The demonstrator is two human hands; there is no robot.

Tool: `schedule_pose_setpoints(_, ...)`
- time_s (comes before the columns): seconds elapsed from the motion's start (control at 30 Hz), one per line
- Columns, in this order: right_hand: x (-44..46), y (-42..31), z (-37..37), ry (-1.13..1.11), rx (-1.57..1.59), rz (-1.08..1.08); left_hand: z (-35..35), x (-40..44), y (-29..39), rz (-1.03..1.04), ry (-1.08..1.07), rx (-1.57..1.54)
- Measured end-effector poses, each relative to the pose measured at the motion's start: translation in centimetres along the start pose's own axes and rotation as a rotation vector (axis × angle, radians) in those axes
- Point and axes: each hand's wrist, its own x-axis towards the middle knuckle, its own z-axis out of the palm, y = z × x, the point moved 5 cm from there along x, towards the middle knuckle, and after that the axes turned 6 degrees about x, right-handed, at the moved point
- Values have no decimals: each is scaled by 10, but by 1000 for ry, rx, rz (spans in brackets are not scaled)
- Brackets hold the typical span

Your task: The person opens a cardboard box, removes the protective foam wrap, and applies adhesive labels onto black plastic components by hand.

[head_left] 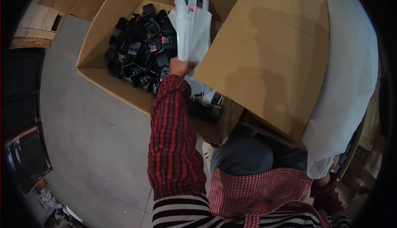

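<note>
My left hand (181, 67) is closed around the lower end of a bundle of white plastic bags (192, 31) with red and black printing. It reaches over an open cardboard box (108, 81) that holds many loose black plastic parts (134, 52), some with red and white labels. At the lower right, my right hand (334, 162) shows only in part beside the bottom end of a long white translucent plastic sheet (345, 75). Its fingers are mostly hidden, so its grip cannot be made out.
A large cardboard flap (269, 54) slants across the box's right side, in front of my knees. Grey concrete floor (91, 137) lies to the left. Wooden pallet pieces (35, 27) stand at the upper left, with dark wrapped goods (29, 157) along the left edge.
</note>
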Motion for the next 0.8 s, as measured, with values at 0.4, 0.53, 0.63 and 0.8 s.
schedule_pose_setpoints(0.4, 22, -41, 132, -109, -1488, -819, -59, -73, 14, -238, -252, -549)
schedule_pose_setpoints(0.53, 21, -46, 133, -150, -1467, -878, -45, -90, 17, -126, -262, -776)
schedule_pose_setpoints(0.63, 22, -48, 139, -71, -1432, -899, -82, -122, 45, -102, -218, -762)
schedule_pose_setpoints(0.8, 39, -31, 65, -87, -1021, -879, -111, -203, 93, 261, 60, -733)
